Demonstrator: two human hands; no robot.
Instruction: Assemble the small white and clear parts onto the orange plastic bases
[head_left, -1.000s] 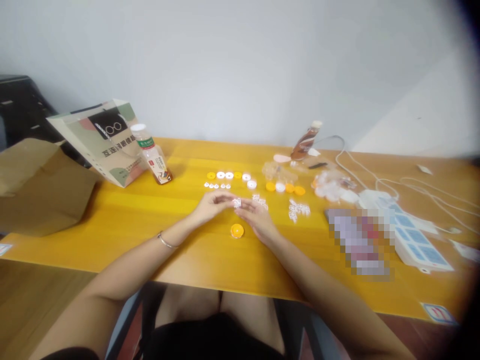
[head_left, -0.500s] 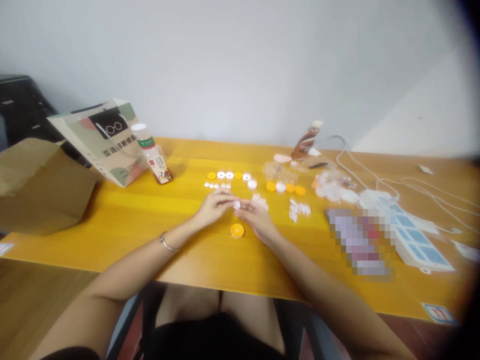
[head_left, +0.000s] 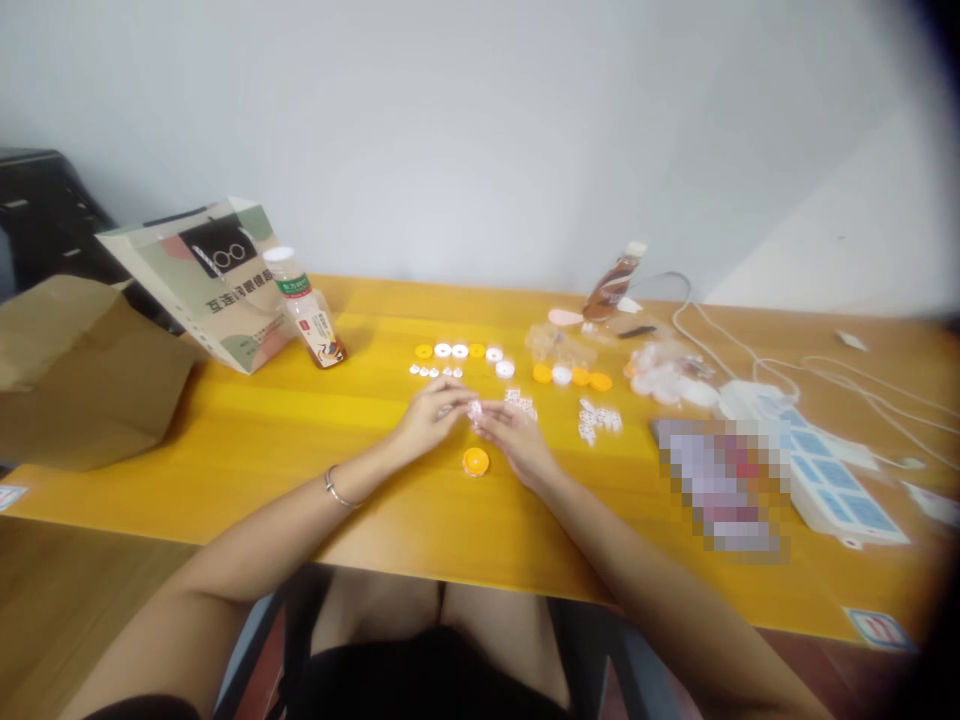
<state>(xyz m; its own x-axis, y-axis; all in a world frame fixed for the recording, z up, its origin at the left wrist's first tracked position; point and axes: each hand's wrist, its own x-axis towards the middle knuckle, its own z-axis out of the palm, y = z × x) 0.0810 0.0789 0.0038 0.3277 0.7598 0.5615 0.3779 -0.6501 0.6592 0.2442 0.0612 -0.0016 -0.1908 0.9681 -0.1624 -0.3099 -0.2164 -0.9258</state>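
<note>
At the far left of my view, a brown paper bag [head_left: 90, 370] lay beside a printed bag [head_left: 232, 275] that leaned back on the table [head_left: 247, 430], with a green-labelled bottle [head_left: 307, 310] next to it.

Further right I saw yellow and white discs [head_left: 460, 351] in a line, small white pieces [head_left: 433, 372] in a shorter row nearer me. Below these, I had the left hand [head_left: 427, 418] beside the small patterned piece [head_left: 475, 409], its fingers more curled than a moment before. I could not tell whether they gripped the piece or only steadied it. The piece sat between the two hands, above the table, and looked slightly turned from its earlier angle; I took that to mean fine adjustment, with nothing put down. An orange round part [head_left: 475, 461] lay on the table just nearer me.

I had the right hand [head_left: 521, 440] pinching the piece at its fingertips. Past it were two loose clusters of patterned pieces [head_left: 589, 418], one close to the fingers and one further right, with orange and white round parts [head_left: 581, 377] behind. Beyond them came a dark bottle [head_left: 611, 288], crumpled plastic [head_left: 664, 375] and a power strip [head_left: 840, 490].
</note>
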